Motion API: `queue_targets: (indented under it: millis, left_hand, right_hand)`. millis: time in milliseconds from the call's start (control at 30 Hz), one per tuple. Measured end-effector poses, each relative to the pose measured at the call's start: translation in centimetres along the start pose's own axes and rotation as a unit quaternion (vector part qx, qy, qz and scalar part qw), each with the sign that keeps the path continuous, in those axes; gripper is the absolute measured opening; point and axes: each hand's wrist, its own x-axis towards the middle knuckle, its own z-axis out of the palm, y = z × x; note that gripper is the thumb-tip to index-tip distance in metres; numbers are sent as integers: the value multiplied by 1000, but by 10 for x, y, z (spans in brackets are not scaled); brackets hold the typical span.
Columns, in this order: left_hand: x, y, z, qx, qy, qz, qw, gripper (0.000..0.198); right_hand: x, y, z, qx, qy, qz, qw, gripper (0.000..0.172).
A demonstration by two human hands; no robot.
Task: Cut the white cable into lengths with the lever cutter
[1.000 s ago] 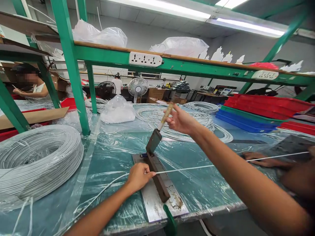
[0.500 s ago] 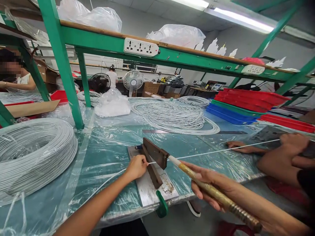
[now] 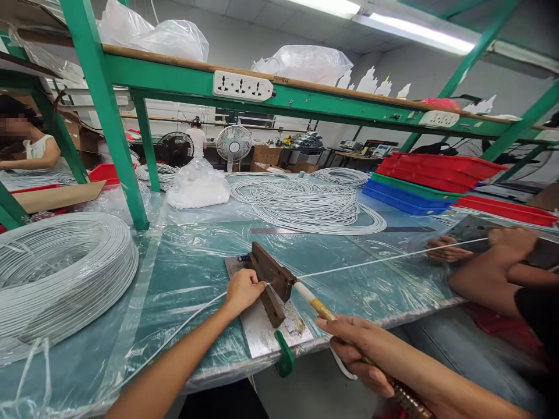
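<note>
My left hand point(image 3: 245, 290) pinches a white cable point(image 3: 192, 318) beside the brown metal blades of a lever cutter point(image 3: 271, 269). The cable passes between the blades and runs on to the right. My right hand point(image 3: 358, 348) is wrapped round the cutter's long handle point(image 3: 318, 306), white near the blade and gold further down. The cutter sits on a metal plate point(image 3: 257, 336) at the table's front edge, with a green clamp point(image 3: 285, 352) below. At the right, another person's hand point(image 3: 512, 240) holds the cable's far part.
A large cable coil point(image 3: 65, 279) lies at the left, and looser coils point(image 3: 305, 203) behind the cutter. Stacked red, green and blue trays point(image 3: 432, 180) stand at the back right. A green shelf frame point(image 3: 109, 128) rises over the table point(image 3: 196, 244).
My right hand has shifted slightly left along the handle. The other person's nearer hand at the right has moved right. The view has shifted a little.
</note>
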Motion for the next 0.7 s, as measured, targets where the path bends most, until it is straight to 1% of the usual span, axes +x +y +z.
queue_targets:
  millis: [100, 200, 367, 433, 533, 600, 633, 700]
  left_hand:
    - [1, 2, -1, -2, -8, -9, 1000, 31]
    - [1, 3, -2, -4, -11, -14, 1000, 31]
    - [1, 2, -2, -9, -11, -17, 1000, 30]
    - [2, 2, -1, -12, -11, -13, 1000, 30]
    - [2, 1, -1, -15, -11, -6, 1000, 30]
    - [2, 0, 0, -17, -7, 0, 1000, 31]
    - [1, 0, 0, -19, -4, 3, 1000, 31]
    - [-1, -1, 1, -29, 4, 8, 1000, 30]
  right_hand:
    - [0, -4, 4, -56, 7, -5, 998, 21]
    - [2, -1, 3, -78, 4, -19, 997, 21]
    - [3, 11, 0, -102, -15, -85, 991, 43]
    - [0, 11, 1, -110, -11, -107, 988, 46]
    - [-4, 11, 3, -128, 5, -114, 985, 46]
    - [0, 21, 6, -141, 26, -118, 983, 45]
    - [4, 31, 8, -146, 49, -135, 979, 45]
    - [17, 56, 13, -148, 101, -192, 965, 45]
